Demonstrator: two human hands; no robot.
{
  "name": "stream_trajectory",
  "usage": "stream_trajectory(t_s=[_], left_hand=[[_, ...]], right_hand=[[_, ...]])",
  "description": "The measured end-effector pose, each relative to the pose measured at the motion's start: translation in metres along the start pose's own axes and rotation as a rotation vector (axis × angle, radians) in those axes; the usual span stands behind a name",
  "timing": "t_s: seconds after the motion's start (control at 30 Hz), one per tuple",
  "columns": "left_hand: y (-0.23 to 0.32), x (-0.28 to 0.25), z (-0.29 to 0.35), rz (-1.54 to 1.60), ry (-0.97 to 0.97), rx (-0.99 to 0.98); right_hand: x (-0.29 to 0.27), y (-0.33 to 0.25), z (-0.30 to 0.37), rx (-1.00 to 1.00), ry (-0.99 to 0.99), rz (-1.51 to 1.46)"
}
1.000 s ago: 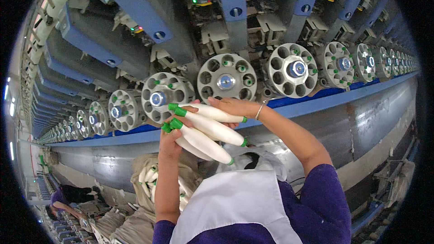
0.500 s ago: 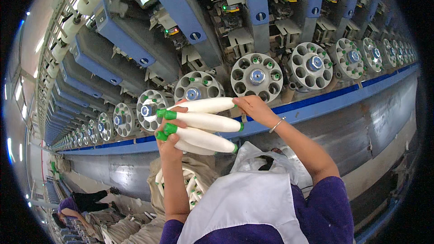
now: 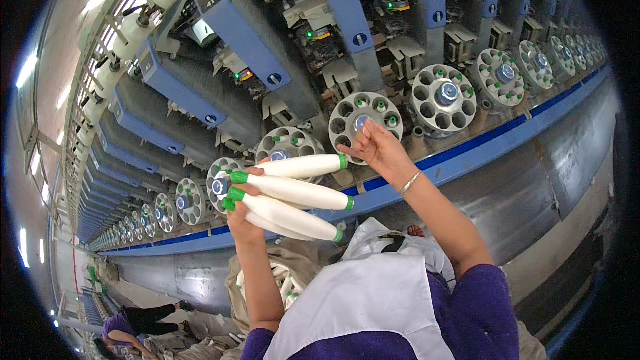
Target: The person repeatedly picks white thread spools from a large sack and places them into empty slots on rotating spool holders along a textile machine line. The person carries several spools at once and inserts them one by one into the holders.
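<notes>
White spools [image 3: 300, 191] fan rightward from my left hand [image 3: 245, 225], its grip wrapped round their left ends, while my right hand [image 3: 385, 151] curls loosely before the wheel [image 3: 360, 115], whether empty I cannot tell; I judge I'm readying spools, which calls next for singling one out.

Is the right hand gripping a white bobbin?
No, the left hand holds the bobbins, and no bobbin shows in the right hand.

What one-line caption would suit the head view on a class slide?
Left hand gripping white spools with green ends, right hand in front of a round grey holder.
</notes>
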State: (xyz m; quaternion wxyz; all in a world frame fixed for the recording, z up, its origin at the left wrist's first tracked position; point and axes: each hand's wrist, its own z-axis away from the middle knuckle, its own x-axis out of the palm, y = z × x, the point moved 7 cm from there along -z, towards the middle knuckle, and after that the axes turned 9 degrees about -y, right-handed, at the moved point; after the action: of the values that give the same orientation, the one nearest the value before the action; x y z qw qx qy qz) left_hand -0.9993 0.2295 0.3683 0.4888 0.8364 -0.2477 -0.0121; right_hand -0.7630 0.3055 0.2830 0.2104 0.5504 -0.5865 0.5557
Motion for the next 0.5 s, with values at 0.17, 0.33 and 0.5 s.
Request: stream_trajectory(t_s=[0.17,0.33,0.5], left_hand=[[-0.021,0.018,-0.025,0.022,-0.042,0.043],[-0.03,0.047,-0.057,0.019,-0.123,0.097],[-0.045,0.092,-0.095,-0.06,-0.208,0.04]], right_hand=[[-0.038,-0.04,0.013,-0.043,0.101,-0.008],[-0.082,-0.101,0.025,-0.173,0.26,0.025],[-0.054,-0.142,0.039,-0.038,0.002,0.909]])
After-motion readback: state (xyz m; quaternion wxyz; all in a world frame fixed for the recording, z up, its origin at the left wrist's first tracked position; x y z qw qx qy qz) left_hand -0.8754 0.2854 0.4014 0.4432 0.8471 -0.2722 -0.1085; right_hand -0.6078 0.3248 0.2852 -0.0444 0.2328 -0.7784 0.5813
